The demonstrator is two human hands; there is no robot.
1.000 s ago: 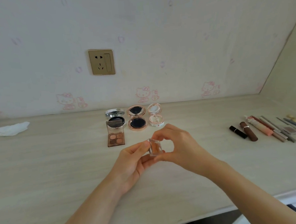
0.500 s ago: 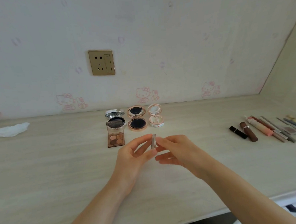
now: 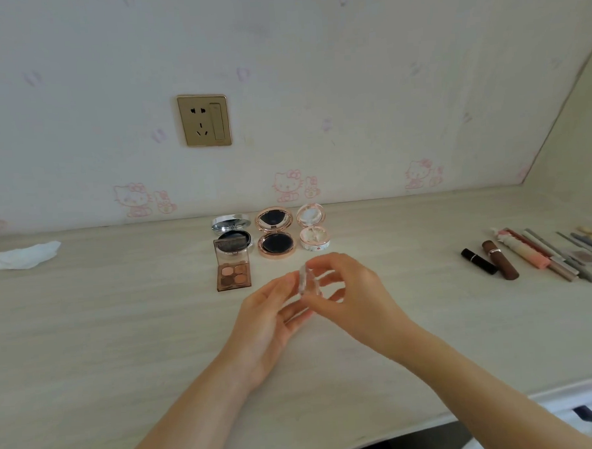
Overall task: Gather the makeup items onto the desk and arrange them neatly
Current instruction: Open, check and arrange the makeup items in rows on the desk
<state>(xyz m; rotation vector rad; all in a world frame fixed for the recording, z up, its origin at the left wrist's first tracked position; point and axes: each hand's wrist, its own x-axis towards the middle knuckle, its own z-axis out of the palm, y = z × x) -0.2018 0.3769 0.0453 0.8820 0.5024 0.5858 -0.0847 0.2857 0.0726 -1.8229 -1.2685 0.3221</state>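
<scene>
The small clear case (image 3: 306, 278) has turned from face-on to edge-on between the two hands, and now appears to be parting at one side, held just above the desk (image 3: 88, 338) in front of the row of open compacts. The left hand (image 3: 268, 315) pinches its near edge between thumb and fingertips, the other fingers loosely spread; the right hand (image 3: 353, 297) curls over the far edge with thumb and forefinger closed on it, though blur hides exactly how the fingers sit. The step appears to be opening the case so it can stand like its neighbours; it would go best with a light, even pull at the edges and a steady hold low over the desk, then a place beside the eyeshadow palette (image 3: 232, 267), in line with the row. Behind the palette stand three round compacts: silver (image 3: 231, 233), rose-gold (image 3: 275, 232) and white (image 3: 313, 228). To the right lie two lipsticks, black (image 3: 478, 261) and brown (image 3: 499, 260), beside a fan of pencils and tubes (image 3: 546, 254) too crowded to count. One crumpled tissue (image 3: 23, 255) lies far left.
</scene>
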